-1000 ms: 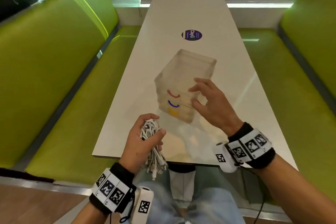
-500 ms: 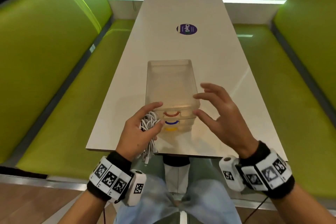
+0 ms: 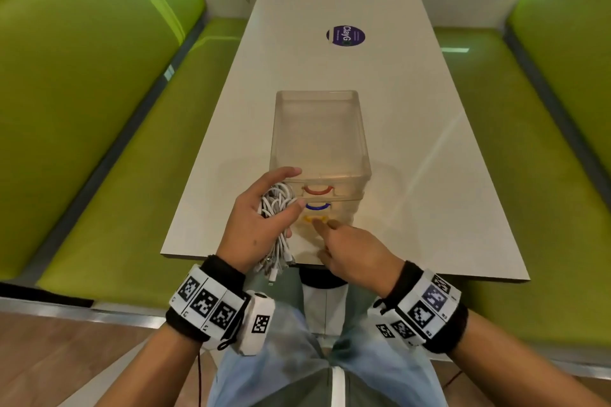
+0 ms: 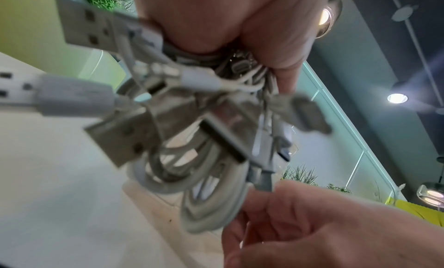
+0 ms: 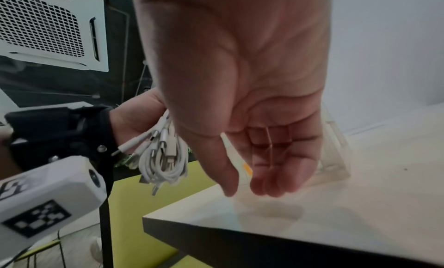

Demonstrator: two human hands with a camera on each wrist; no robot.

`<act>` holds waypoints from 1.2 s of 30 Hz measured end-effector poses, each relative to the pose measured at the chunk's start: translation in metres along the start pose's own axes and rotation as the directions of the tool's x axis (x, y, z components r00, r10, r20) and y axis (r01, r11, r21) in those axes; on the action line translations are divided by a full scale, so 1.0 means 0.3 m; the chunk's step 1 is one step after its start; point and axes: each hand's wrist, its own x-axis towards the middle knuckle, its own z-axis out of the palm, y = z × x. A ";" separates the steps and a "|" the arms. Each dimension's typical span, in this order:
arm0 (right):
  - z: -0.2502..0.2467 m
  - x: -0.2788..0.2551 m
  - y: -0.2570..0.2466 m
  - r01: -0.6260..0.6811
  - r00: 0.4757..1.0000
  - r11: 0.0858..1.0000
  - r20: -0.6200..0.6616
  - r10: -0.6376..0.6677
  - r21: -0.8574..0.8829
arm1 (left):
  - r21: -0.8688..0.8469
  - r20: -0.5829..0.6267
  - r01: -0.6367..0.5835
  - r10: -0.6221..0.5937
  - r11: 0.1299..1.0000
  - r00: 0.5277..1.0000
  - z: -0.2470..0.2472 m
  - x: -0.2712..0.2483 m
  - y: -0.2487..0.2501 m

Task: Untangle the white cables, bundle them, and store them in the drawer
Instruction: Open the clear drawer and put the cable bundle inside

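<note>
My left hand [image 3: 288,190] grips a coiled bundle of white cables [image 3: 276,208] against the front left corner of a translucent drawer unit [image 3: 319,132]. Plug ends hang below my palm, over the table's near edge. The unit has three shut drawers, with a red handle [image 3: 318,190], a blue handle [image 3: 317,206] and a yellow handle [image 3: 312,219]. My right hand [image 3: 325,225] is low in front of the yellow handle, fingers loosely extended and holding nothing. Whether it touches the handle is unclear. Close up, the cables [image 4: 204,129] show USB plugs. From the right wrist, the bundle [image 5: 165,158] hangs beside my palm.
The unit stands near the front edge of a long white table [image 3: 429,208], which has a round purple sticker [image 3: 345,36] farther back. Green benches run along the left [image 3: 99,109] and right [image 3: 545,142]. My knees are under the table edge.
The drawer unit went from angled to square with its front toward me. My right hand dropped from its upper right corner to the yellow bottom handle. My left hand keeps the cables at the unit's front left.
</note>
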 end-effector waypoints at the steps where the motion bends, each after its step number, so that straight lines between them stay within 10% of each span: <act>1: -0.014 -0.002 -0.005 0.003 1.000 0.999 -0.026 -0.001 0.046 | 0.002 -0.003 0.001 -0.001 1.000 1.000 0.001 0.001 0.000; 8: -0.035 -0.168 -0.072 0.127 0.987 0.987 0.084 -0.135 0.099 | -0.014 -0.027 0.014 -0.014 1.000 1.000 0.009 -0.001 0.001; 15: -0.037 -0.161 -0.047 0.126 0.981 0.987 -0.162 -0.109 0.097 | 0.010 0.073 0.070 -0.070 0.998 0.995 -0.039 0.008 0.036; 26: -0.024 -0.212 -0.055 0.221 0.974 0.949 -0.009 -0.224 0.227 | 0.111 0.108 0.056 -0.068 0.992 0.992 -0.046 0.003 0.037; 36: -0.165 -0.149 -0.204 0.299 0.954 0.439 -0.251 -0.164 0.847 | -0.503 -0.158 -0.077 -0.005 0.861 0.987 0.034 -0.106 0.075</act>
